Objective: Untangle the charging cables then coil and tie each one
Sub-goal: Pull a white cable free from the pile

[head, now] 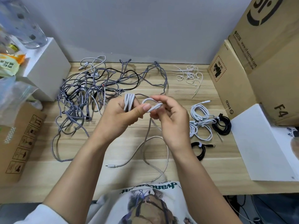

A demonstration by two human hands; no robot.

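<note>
1. Nearest, the white cable's loose tail (155, 152) trailed over the tabletop (218, 162) toward the person's shirt, its plug lying flat.
2. The left hand (123, 117) gripped several folded loops of that cable; the right hand (169, 118) pinched the next loop beside them.
3. Risk: a loosened grip would likely let the loops spring open, or the dragging tail could snag.
4. Farther right lay tied coils (202, 125); farther left, the tangled pile (90, 92) waited.

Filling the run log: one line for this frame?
stage: coiling | left hand: holds white cable loops | right hand: pinches next loop | tangle: untouched | tied coils: right side
</note>
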